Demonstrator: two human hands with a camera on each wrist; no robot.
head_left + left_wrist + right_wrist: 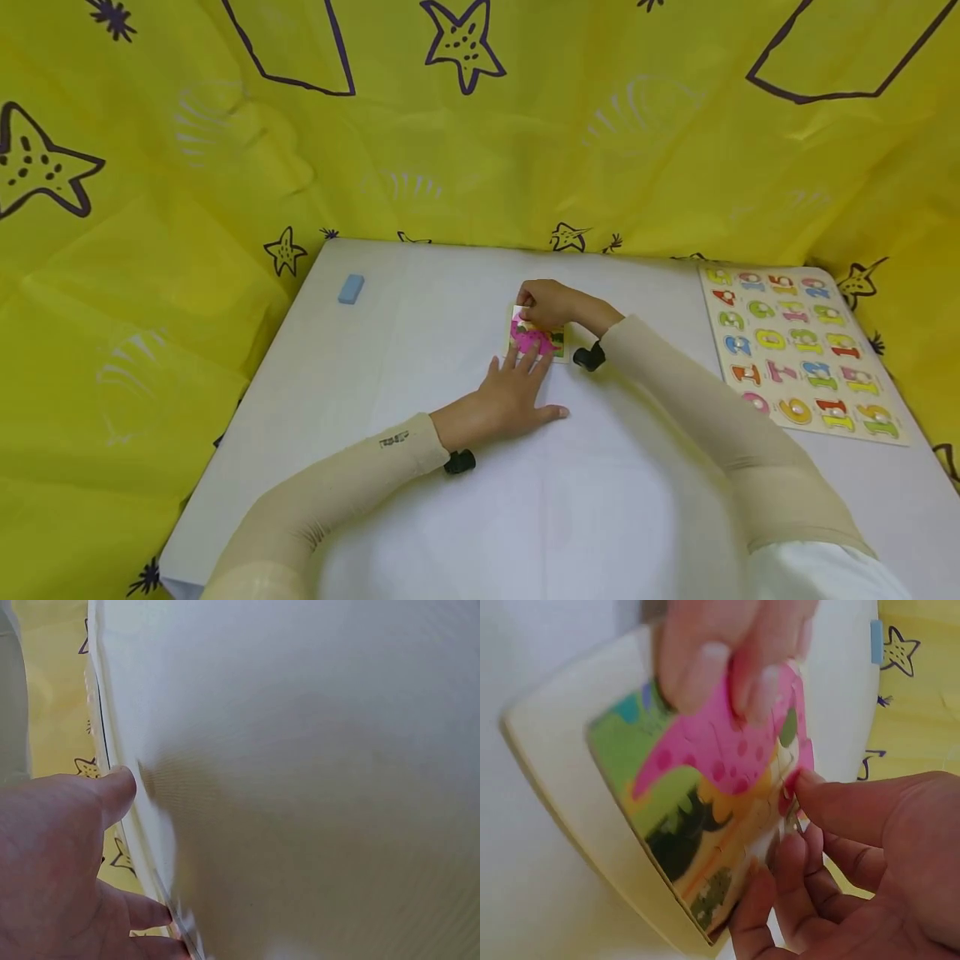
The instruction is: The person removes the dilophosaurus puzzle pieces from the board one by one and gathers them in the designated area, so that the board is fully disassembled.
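Note:
A small jigsaw puzzle point(531, 342) with a pink spotted dinosaur lies in a pale tray point(562, 697), near the middle of the table. My left hand point(512, 402) rests its spread fingers on the near part of the picture, and two fingertips press on the pink body in the right wrist view. At the far edge, my right hand point(547, 304) pinches a pink puzzle piece point(805, 757) between thumb and fingers; its fingers partly hide it. In the left wrist view, my left hand point(60, 862) shows its thumb held apart from the fingers.
A number board point(806, 354) with colourful knobbed digits lies on the right side of the white table point(420, 333). A blue block point(351, 289) sits at the back left. Yellow patterned cloth point(480, 150) hangs behind the table and at its sides.

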